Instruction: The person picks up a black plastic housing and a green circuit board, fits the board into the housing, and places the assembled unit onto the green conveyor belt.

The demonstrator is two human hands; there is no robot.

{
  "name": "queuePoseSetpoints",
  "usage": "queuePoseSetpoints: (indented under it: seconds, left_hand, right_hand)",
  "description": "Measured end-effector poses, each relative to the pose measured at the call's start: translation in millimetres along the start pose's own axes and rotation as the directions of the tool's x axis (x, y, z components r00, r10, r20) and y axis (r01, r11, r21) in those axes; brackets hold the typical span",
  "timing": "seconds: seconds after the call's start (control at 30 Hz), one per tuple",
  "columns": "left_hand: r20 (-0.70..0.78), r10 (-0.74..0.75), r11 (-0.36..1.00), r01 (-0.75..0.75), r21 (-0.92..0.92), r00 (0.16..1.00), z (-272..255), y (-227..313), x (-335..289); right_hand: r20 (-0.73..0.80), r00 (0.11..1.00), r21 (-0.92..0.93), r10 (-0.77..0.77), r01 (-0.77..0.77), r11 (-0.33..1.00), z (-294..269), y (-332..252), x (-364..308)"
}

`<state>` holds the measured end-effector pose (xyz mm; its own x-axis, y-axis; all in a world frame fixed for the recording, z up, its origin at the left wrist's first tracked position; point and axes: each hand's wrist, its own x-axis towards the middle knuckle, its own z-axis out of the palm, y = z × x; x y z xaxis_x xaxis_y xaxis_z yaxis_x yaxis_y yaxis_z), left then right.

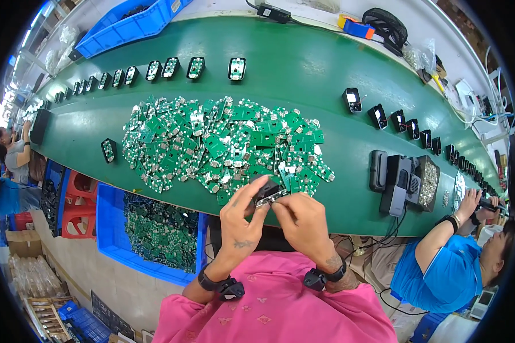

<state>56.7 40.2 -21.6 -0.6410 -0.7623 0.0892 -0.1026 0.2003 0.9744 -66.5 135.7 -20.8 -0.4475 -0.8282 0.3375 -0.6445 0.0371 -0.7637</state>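
Note:
Near the front edge of the green table, my left hand (240,220) grips a small black plastic housing (264,188) between thumb and fingers, tilted on its side. A green circuit board (270,198) shows along the housing's open side. My right hand (304,220) is closed in a pinch at that side; its fingertips touch the board's edge, and whatever else they hold is hidden. Just beyond both hands spreads a large heap of loose green circuit boards (223,143). One housing with a board in it (109,150) lies left of the heap.
A curved row of board-filled housings (196,67) runs along the back left, and black housings (377,116) line the right. Grey devices (396,186) and a tray of small metal parts (439,184) stand at right. A blue bin (106,226) sits below left. Co-workers (446,268) flank the table.

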Motion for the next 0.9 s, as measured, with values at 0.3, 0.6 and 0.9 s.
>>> queuePoseSetpoints:
  seconds: [0.3, 0.6, 0.9]
  left_hand:
    - [0.261, -0.246, 0.889, 0.324, -0.323, 0.934, -16.0, -10.2, 7.2]
    - [0.209, -0.172, 0.916, 0.234, -0.326, 0.963, -12.8, -13.5, 9.9]
    - [0.118, -0.069, 0.991, 0.082, -0.105, 0.991, -10.8, 3.8, 10.7]
  right_hand:
    - [0.060, 0.903, 0.299, 0.426, -0.424, 0.855, 1.3, 5.3, -2.1]
    - [-0.105, 0.972, 0.429, 0.211, -0.147, 0.891, 14.0, 7.1, -1.3]
    - [0.328, 0.849, 0.559, 0.413, -0.527, 0.640, -14.8, -7.8, 15.8]
